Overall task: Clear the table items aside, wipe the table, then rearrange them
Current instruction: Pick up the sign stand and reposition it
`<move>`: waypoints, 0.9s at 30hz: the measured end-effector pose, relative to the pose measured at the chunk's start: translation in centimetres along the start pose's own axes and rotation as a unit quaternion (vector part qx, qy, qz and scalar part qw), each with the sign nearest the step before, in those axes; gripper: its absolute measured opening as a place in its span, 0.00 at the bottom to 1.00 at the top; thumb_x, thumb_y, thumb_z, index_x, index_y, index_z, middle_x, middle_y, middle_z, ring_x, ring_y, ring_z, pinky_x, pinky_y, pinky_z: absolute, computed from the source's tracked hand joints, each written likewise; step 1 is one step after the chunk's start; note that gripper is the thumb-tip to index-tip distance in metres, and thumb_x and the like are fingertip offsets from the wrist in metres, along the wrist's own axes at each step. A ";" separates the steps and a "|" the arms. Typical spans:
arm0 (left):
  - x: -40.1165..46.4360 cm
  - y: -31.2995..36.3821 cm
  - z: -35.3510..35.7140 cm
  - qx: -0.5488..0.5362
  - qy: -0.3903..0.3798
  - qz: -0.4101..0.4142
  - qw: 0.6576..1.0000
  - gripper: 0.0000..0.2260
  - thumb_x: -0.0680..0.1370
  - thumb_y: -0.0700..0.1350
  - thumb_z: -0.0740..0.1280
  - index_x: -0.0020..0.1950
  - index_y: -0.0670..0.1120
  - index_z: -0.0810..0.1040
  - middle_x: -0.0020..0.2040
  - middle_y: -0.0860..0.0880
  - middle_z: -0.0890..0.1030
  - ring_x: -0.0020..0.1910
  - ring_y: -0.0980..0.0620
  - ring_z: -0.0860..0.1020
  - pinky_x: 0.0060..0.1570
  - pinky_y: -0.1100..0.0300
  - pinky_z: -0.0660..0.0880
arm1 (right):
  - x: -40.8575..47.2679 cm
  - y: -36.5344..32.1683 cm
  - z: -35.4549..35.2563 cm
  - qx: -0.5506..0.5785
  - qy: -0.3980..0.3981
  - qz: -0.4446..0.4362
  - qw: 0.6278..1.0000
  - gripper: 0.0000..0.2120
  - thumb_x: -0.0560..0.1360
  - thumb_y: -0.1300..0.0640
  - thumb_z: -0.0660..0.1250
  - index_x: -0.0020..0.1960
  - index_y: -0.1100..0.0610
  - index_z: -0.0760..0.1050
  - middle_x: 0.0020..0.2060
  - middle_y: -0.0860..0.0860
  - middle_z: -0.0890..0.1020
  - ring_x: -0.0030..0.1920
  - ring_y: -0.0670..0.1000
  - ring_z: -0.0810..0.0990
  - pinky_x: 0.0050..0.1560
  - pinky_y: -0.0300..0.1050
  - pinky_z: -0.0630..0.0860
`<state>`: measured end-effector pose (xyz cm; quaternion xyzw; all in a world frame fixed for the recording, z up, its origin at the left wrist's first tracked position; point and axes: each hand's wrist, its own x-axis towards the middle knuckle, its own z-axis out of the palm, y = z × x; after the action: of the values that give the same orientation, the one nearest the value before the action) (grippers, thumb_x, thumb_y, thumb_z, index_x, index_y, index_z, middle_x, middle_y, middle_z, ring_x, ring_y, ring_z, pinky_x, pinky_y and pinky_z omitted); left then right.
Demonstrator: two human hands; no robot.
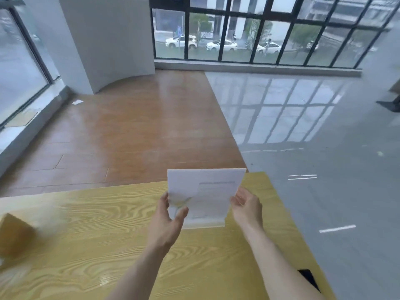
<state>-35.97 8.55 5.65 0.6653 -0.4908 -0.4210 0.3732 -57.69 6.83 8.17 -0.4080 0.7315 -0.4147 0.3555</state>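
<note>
Currently a sheet of paper (pixel 205 195) is held upright above the far right of the table (pixel 86 245), pinched at its left edge by the left hand (pixel 167 221) and at its right edge by the right hand (pixel 246 205), equally near.

bare table (pixel 108 245) ahead and left; upright paper (pixel 207 191) blocking centre, brown box (pixel 15 234) far left

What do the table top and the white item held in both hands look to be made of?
Table top: wood or wood-look laminate, yellowish with bold printed-looking grain and a slight sheen.
White item: thin paper sheets, probably; matte, and faint print shows through. Left hand and right hand pinch its sides.
</note>
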 end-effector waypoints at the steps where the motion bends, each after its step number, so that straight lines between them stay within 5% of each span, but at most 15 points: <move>1: 0.7 0.9 1.9 0.003 -0.010 -0.002 1.000 0.33 0.74 0.56 0.70 0.77 0.54 0.62 0.72 0.52 0.75 0.73 0.53 0.70 0.67 0.49 0.70 | 1.6 0.4 -1.5 -0.002 0.005 0.000 1.000 0.14 0.79 0.65 0.67 0.63 0.55 0.81 0.55 0.47 0.85 0.60 0.49 0.83 0.59 0.43 0.76; 13: 8.7 7.5 18.1 0.004 -0.085 -0.008 0.996 0.31 0.72 0.53 0.70 0.74 0.56 0.66 0.65 0.61 0.77 0.64 0.59 0.73 0.59 0.54 0.69 | 17.5 3.3 -11.8 -0.002 0.029 0.025 0.999 0.23 0.77 0.66 0.63 0.66 0.48 0.81 0.55 0.45 0.87 0.59 0.45 0.84 0.59 0.42 0.77; 27: 12.8 8.8 22.8 0.033 -0.088 0.005 0.996 0.32 0.75 0.48 0.72 0.76 0.56 0.61 0.65 0.61 0.73 0.64 0.61 0.69 0.58 0.57 0.66 | 23.5 4.3 -12.9 0.034 0.022 0.038 0.998 0.23 0.80 0.66 0.63 0.72 0.50 0.76 0.52 0.38 0.81 0.61 0.45 0.79 0.62 0.42 0.74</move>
<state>-57.97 -7.80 2.80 0.6350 -0.5385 -0.4600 0.3086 -79.83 -8.59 5.24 -0.3579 0.7397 -0.4346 0.3686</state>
